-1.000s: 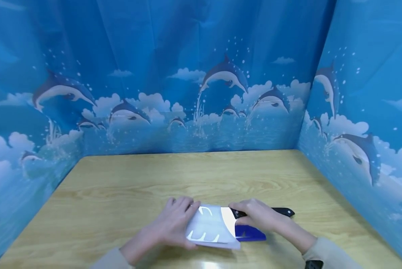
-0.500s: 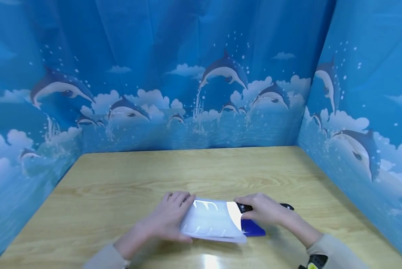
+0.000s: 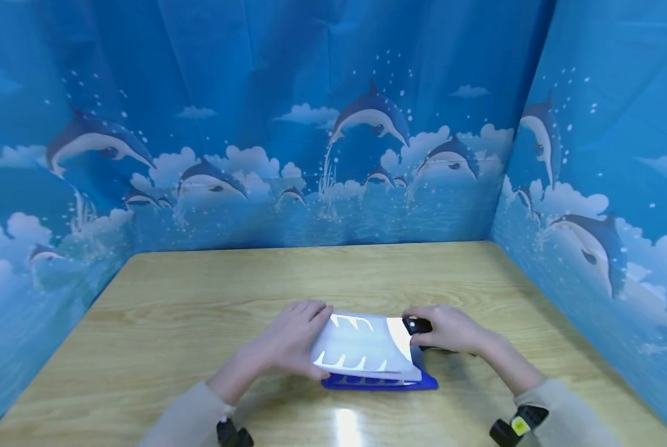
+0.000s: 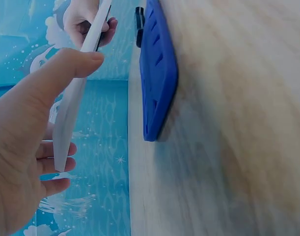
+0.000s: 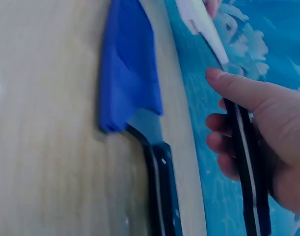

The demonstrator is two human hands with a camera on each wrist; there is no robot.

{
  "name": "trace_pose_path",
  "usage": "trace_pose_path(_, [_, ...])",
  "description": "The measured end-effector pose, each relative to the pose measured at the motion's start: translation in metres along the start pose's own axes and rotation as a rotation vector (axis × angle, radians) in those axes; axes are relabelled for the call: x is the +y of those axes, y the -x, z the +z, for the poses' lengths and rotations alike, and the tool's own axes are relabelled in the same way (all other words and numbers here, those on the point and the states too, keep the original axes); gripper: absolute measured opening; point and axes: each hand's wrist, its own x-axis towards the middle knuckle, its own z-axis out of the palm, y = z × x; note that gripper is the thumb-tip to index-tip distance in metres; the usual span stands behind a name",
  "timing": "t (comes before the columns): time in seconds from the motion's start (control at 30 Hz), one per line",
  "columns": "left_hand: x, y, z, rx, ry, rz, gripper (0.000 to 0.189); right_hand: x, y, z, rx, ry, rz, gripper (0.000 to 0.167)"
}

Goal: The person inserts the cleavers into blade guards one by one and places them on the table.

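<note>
My left hand (image 3: 296,338) grips the far left end of a white blade guard (image 3: 361,351), thumb on the near side and fingers on the other. The guard covers the broad blade of a cleaver, and a bright bare strip of blade (image 3: 400,335) shows beside the handle. Around the black riveted handle (image 5: 245,162) curl the fingers of my right hand (image 3: 450,328). Both hands hold this cleaver raised and level above the table. Under it lies a second knife in a blue guard (image 4: 159,64), its black handle (image 5: 162,191) pointing right; the upper cleaver partly covers it in the head view.
The wood-grain table (image 3: 227,285) carries a bright light reflection near its front edge. Blue curtains (image 3: 288,124) printed with dolphins stand behind it and along both sides. Dark straps with small devices (image 3: 519,425) sit at both wrists.
Both hands have raised the white-guarded cleaver and shifted it a little right and away from me. More of the blue guard now shows below its near edge.
</note>
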Motion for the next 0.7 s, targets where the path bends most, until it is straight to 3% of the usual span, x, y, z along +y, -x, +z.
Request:
trace_pose_path(0.2, [-0.008, -0.014, 0.000, -0.006, 0.026, -0.026, 0.109, 0.020, 0.005, -0.013, 0.083, -0.015, 0.088, 0.037])
trace_pose_path(0.43, [-0.018, -0.035, 0.002, -0.018, 0.052, -0.051, 0.109, 0.048, 0.010, -0.023, 0.150, -0.126, 0.179, 0.031])
trace_pose_path(0.6, [-0.024, -0.052, 0.005, -0.024, 0.047, -0.041, 0.107, 0.067, 0.011, -0.029, 0.173, -0.151, 0.261, 0.032])
trace_pose_path(0.7, [-0.026, -0.061, 0.006, -0.049, 0.043, -0.064, 0.107, 0.078, 0.011, -0.031, 0.160, -0.234, 0.315, 0.035])
